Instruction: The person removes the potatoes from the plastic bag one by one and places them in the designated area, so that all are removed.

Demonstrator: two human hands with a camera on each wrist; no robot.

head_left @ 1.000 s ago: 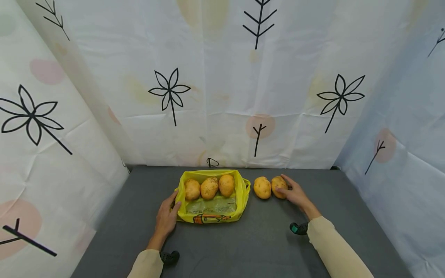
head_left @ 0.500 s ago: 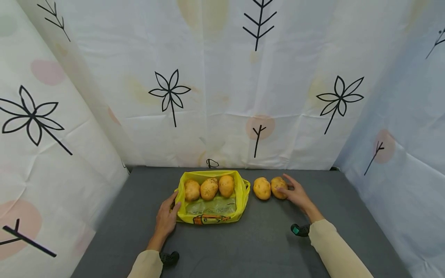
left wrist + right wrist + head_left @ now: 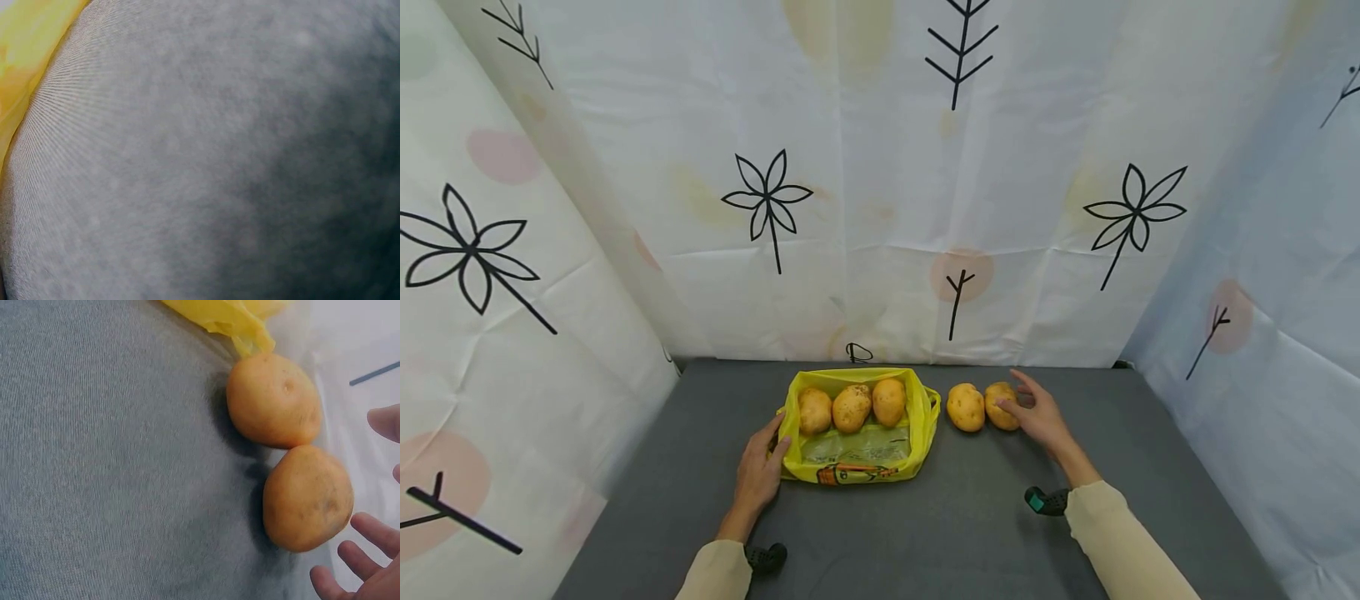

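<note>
A yellow plastic bag [image 3: 921, 467] lies open on the table in the head view, with three potatoes [image 3: 852, 408] in a row along its far side. My left hand [image 3: 758, 477] holds the bag's left edge, thumb on the near side; some fingertips are hidden. Right of the bag sit two loose potatoes side by side, a left one [image 3: 966, 407] and a right one [image 3: 1000, 406]. My right hand [image 3: 1037, 417] is spread beside the right potato, fingers apart. In the right wrist view a fingertip lies close to that potato [image 3: 307, 499]; whether it touches, I cannot tell.
The grey cloth-covered table [image 3: 917, 542] runs back to a white patterned curtain [image 3: 887, 208], which also encloses both sides. A bag handle [image 3: 934, 402] stands out toward the left loose potato. Dark devices sit at both wrists, such as the right wrist camera [image 3: 1047, 501].
My right hand has loosened from the right potato and its fingers have spread slightly away to the right. The potatoes, bag and left hand stay in place.
</note>
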